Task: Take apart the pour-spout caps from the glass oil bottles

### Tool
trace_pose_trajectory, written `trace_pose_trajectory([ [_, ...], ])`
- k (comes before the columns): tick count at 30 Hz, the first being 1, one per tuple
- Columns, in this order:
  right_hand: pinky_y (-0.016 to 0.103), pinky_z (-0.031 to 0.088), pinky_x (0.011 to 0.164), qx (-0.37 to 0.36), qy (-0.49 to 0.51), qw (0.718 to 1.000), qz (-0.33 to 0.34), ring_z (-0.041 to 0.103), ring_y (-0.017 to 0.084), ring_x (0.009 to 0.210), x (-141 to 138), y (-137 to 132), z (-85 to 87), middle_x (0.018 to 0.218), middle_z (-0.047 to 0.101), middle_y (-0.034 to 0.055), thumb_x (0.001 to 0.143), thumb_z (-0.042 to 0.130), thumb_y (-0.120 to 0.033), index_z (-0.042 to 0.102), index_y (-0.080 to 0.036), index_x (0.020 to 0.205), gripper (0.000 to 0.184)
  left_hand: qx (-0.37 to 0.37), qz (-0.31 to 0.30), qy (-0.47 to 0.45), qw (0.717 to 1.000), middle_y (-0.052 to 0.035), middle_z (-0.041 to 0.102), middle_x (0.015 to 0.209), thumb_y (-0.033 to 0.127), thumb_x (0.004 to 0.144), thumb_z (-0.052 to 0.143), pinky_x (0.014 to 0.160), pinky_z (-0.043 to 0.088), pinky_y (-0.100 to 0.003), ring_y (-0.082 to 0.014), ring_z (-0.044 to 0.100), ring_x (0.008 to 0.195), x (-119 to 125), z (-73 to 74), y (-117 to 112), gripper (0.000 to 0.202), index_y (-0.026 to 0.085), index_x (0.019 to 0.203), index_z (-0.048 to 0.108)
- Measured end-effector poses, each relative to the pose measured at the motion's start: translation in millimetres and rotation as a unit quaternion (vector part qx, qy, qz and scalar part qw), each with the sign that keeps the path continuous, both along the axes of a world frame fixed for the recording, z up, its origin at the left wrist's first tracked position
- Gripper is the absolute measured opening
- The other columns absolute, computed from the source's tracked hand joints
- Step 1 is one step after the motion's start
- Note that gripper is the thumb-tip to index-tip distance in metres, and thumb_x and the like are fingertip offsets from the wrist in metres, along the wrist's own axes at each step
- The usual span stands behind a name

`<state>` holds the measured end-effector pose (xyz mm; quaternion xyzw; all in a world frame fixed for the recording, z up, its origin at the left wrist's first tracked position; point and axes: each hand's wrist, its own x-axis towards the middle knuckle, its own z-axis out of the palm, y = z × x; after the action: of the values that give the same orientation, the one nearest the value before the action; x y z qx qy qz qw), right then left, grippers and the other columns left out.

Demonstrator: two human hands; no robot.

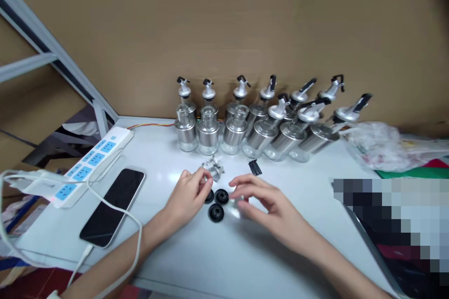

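1. A small silver metal fitting [213,169] lay on the white tabletop [224,252], just in front of the bottle rows; the left hand [191,194] had its fingertips at the fitting's near edge, thumb and fingers curled together as if pinching it, though the exact grip could not be made out
2. Three black round caps [216,213] sat in a tight cluster just below the fitting, between the two hands; the left hand's fingers touched or nearly touched the leftmost one
3. The right hand [261,198] hovered just right of the caps, fingers loosely spread and blurred; a pale, shiny piece seemed to be under its fingertips, too blurred to tell
4. A small black ribbed part [255,167] lay on the tabletop just beyond the right hand, apart from the caps
5. Behind these stood two rows of glass bottles with steel sleeves [208,133]; several carried silver pour spouts [208,89] with black levers, while three at the front left were open at the neck
6. To the right lay a crumpled clear plastic bag [377,145]
7. To the left a black phone [112,205] lay face up, a white cable running from it; beside it was a white power strip [89,163] with blue sockets
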<state>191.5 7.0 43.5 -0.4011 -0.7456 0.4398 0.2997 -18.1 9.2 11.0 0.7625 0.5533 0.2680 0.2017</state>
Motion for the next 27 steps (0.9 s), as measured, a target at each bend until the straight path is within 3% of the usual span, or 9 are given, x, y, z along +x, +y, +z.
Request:
trace_pose_trajectory([
  [3,0.035,0.049,0.082,0.097,0.073,0.987,-0.109,0.06,0.02,0.1,0,19,20.1,0.1,0.063,0.0075,0.086,0.057,-0.027,0.067,-0.023,0.088,0.011,0.037,0.026,-0.055,0.997,0.0009,0.062,0.073,0.028,0.092,0.042,0.069,0.043,-0.031,-0.0164,0.056,0.069,6,6.1,-2,0.011,0.021,0.091,0.051],
  [9,0.041,0.041,0.096,0.275,0.166,0.907,-0.274,0.053,0.021,0.111,-8,67,48.3,0.109,0.058,0.0076,0.081,0.056,-0.019,0.063,-0.022,0.087,0.009,0.209,0.026,-0.169,0.963,-0.0023,0.047,0.086,0.021,0.089,0.043,0.075,0.043,-0.032,-0.016,0.049,0.082,23,24.1,14,0.009,0.022,0.085,0.035],
  [14,0.038,0.043,0.093,0.327,0.222,0.847,-0.356,0.054,0.021,0.107,-2,94,59.7,0.109,0.057,0.0087,0.077,0.055,-0.015,0.056,-0.021,0.096,0.019,0.326,0.007,-0.218,0.92,-0.004,0.042,0.093,0.011,0.083,0.044,0.082,0.042,-0.035,-0.017,0.046,0.091,46,56.9,48,0.019,0.023,0.089,0.031],
  [16,0.037,0.044,0.091,0.303,0.247,0.85,-0.354,0.056,0.019,0.103,5,102,63.2,0.106,0.058,0.0082,0.076,0.056,-0.016,0.053,-0.021,0.098,0.023,0.333,-0.008,-0.232,0.914,-0.0039,0.041,0.093,0.01,0.081,0.045,0.083,0.043,-0.036,-0.017,0.046,0.091,58,70.0,60,0.022,0.023,0.089,0.03],
  [20,0.032,0.047,0.074,0.214,0.223,0.907,-0.285,0.06,0.016,0.08,13,120,64.8,0.087,0.061,0.0028,0.075,0.059,-0.024,0.05,-0.021,0.097,0.024,0.262,-0.068,-0.221,0.937,-0.0054,0.043,0.098,0.013,0.081,0.047,0.086,0.046,-0.038,-0.0179,0.048,0.094,80,83.0,81,0.025,0.022,0.099,0.031],
  [23,0.03,0.044,0.063,0.162,0.169,0.938,-0.256,0.058,0.015,0.067,12,132,60.7,0.075,0.061,0.0,0.075,0.059,-0.03,0.052,-0.02,0.095,0.023,0.216,-0.129,-0.178,0.951,-0.0092,0.043,0.11,0.014,0.081,0.05,0.095,0.045,-0.042,-0.0213,0.048,0.106,91,80.6,93,0.035,0.02,0.109,0.031],
  [27,0.028,0.04,0.055,0.146,0.159,0.942,-0.257,0.053,0.013,0.057,8,139,54.0,0.065,0.057,-0.0024,0.077,0.055,-0.032,0.053,-0.02,0.084,0.014,0.201,-0.141,-0.178,0.953,-0.0119,0.042,0.117,0.014,0.082,0.05,0.099,0.045,-0.044,-0.0224,0.048,0.112,95,71.9,93,0.041,0.019,0.117,0.03],
])
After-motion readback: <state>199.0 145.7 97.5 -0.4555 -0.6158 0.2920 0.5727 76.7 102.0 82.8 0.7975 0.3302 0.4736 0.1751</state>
